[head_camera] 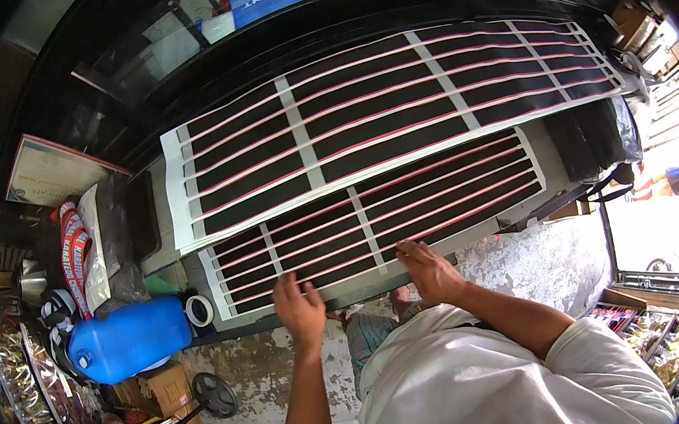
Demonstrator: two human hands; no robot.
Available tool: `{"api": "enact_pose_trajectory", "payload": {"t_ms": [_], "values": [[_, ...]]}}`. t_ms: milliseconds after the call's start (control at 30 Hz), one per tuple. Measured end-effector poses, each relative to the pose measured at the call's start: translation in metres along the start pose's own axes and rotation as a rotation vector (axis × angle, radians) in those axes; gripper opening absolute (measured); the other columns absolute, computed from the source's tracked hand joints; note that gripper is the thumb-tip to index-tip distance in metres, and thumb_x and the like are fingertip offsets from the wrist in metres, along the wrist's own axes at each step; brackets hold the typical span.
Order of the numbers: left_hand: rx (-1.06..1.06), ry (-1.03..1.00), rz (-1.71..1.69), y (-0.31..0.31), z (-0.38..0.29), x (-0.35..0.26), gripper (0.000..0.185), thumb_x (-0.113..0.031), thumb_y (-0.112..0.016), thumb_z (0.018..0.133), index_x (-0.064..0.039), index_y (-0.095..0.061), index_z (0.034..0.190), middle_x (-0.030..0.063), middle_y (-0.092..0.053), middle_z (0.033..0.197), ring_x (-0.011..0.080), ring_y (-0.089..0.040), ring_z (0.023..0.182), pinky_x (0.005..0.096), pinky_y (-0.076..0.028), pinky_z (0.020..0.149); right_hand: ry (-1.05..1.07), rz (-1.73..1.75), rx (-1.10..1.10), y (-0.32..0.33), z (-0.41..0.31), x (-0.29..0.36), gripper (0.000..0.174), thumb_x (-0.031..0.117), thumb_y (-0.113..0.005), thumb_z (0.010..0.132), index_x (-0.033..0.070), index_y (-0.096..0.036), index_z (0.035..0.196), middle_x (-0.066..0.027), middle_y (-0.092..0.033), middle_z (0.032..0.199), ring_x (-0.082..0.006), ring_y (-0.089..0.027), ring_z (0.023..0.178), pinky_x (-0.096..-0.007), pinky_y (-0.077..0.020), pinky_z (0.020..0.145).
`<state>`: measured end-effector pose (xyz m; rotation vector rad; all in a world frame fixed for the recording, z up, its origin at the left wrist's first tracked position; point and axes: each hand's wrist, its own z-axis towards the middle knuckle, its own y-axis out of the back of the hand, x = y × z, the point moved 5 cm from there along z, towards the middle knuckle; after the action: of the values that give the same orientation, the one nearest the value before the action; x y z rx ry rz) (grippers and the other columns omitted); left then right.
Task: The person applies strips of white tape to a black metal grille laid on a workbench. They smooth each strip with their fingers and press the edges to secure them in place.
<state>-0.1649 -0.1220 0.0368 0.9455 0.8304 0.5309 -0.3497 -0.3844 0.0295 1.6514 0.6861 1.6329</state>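
Before me on a grey table lies a long white sheet with rows of black panels edged in red and white and crossed by pale strips. My left hand rests on its near edge, left of the middle, fingers apart and holding nothing. Further right, my right hand touches the same edge with its fingertips, the fingers slightly spread. Beyond it, a stack of similar striped sheets covers the far part of the lower sheet.
A roll of white tape and a blue plastic jerrycan are at the left. Red printed ribbons lie near a framed certificate. A black plastic-wrapped bundle sits at the table's right end.
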Motion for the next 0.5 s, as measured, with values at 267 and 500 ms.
{"api": "enact_pose_trajectory", "payload": {"t_ms": [267, 500], "values": [[0.384, 0.044, 0.165, -0.023, -0.038, 0.077, 0.067, -0.046, -0.049, 0.116, -0.007, -0.041, 0.170, 0.0152, -0.031, 0.180, 0.0372, -0.027, 0.167, 0.0684, -0.024, 0.131, -0.084, 0.015, -0.191, 0.028, 0.014, -0.022, 0.048, -0.004, -0.060, 0.092, -0.006, -0.065, 0.140, -0.0270, -0.059, 0.149, -0.0463, -0.058, 0.139, -0.0525, -0.0485, 0.119], [0.411, 0.063, 0.250, -0.034, -0.040, 0.064, 0.069, -0.050, -0.043, 0.117, -0.010, -0.034, 0.173, 0.0113, -0.027, 0.182, 0.0325, -0.022, 0.169, 0.0716, -0.011, 0.133, -0.098, -0.015, -0.196, 0.033, 0.002, -0.036, 0.049, -0.005, -0.060, 0.092, -0.004, -0.066, 0.140, -0.0269, -0.060, 0.149, -0.0470, -0.059, 0.137, -0.0526, -0.0494, 0.118]]}}
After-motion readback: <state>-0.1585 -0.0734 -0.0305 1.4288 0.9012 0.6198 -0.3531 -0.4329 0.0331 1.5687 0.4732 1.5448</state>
